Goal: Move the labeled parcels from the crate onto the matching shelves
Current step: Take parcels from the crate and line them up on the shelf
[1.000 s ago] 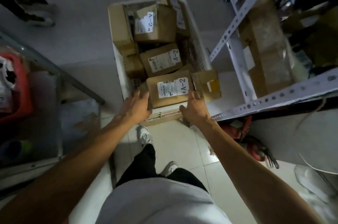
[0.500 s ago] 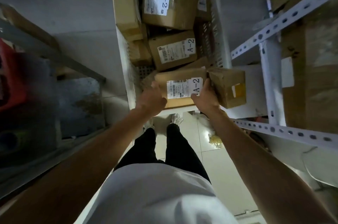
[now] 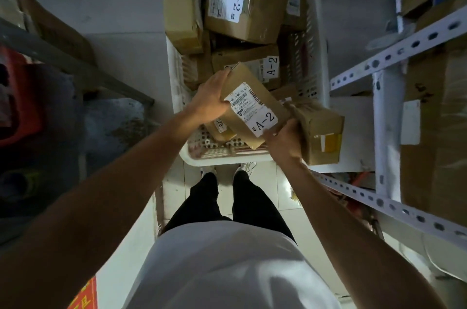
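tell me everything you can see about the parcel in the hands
The parcel is a flat brown cardboard box with a white shipping label bearing a barcode, small print and a large "A-2". It is held tilted above the near end of the white crate. The left hand grips its upper left edge and the right hand its lower right corner.

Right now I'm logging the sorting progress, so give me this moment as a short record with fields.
held parcel: A-2 box, tilted, lifted above the crate
left hand: grips the box's upper-left end
right hand: grips its lower-right end
crate: white, perforated, on the floor
left in crate: at least two more A-2 parcels
shelving: white slotted rack, to the right
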A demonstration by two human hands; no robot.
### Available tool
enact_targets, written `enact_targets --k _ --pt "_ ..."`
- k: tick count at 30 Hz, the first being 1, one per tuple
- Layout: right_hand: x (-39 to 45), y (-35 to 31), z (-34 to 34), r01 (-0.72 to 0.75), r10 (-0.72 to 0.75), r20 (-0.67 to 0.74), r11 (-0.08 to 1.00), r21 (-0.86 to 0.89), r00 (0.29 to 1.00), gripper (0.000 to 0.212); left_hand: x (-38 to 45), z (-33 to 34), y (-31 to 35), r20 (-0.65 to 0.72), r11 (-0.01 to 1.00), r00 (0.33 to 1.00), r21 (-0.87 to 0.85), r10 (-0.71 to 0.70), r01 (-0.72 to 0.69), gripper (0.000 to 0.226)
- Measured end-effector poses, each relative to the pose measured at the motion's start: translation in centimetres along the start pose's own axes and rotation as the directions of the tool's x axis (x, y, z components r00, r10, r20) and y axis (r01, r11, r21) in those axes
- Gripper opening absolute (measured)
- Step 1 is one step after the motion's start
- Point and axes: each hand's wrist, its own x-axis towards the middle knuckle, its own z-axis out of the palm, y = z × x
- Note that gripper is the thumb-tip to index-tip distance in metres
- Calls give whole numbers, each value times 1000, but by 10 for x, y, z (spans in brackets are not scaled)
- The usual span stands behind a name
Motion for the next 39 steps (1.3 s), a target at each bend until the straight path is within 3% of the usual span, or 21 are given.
enact_targets --k 3,6,8,9,11,14,18,20,22,25,29,32,35,39 --pt "2 -3 -3 55 -56 -43 998 -30 998 66 -6 -2 -11 -58 996 995 -43 -78 75 77" --pt "6 -4 -8 210 -227 -118 967 -145 967 65 -27 14 -19 -203 941 945 -274 -258 198 59" --pt "10 -6 -10 301 -322 -67 928 -222 944 78 -41 33 -24 -193 843 878 -426 -439 328 45" --pt "12 -7 -10 332 -347 -21 913 -238 938 84 -47 45 -26 -127 808 866 -445 -483 386 40" --pt "14 -7 -11 368 -371 36 898 -240 928 85 -56 67 -22 70 785 888 -439 -454 436 40" --pt "17 -7 -16 369 -372 35 898 -239 928 87 -64 86 -4 153 773 920 -504 -360 386 57" --pt "11 -15 -26 312 -286 152 932 -186 946 101 -67 79 11 114 716 955 -639 -273 281 87" --pt "0 -20 -30 273 -247 223 957 -95 943 106 -69 67 6 14 790 989 -601 -145 124 98" --pt "-15 -25 -34 301 -280 275 953 -39 920 103 -73 55 2 -44 893 996 -448 -72 45 97" --pt "-34 -31 -36 317 -334 294 943 106 895 96 -82 44 0 4 890 995 -447 -102 93 102" --pt "-46 -34 -26 347 -401 253 909 233 881 84 -101 52 -1 -138 886 976 -455 -169 90 114" --pt "-47 -28 -20 285 -357 227 911 298 906 99 -100 52 -2 -190 839 943 -526 -272 136 106" --pt "-52 -21 -14 207 -286 255 933 295 924 111 -97 50 -7 -117 851 960 -500 -253 163 85" --pt "-57 -19 -2 215 -266 228 950 226 936 93 -103 46 -24 -82 891 982 -437 -170 118 75"
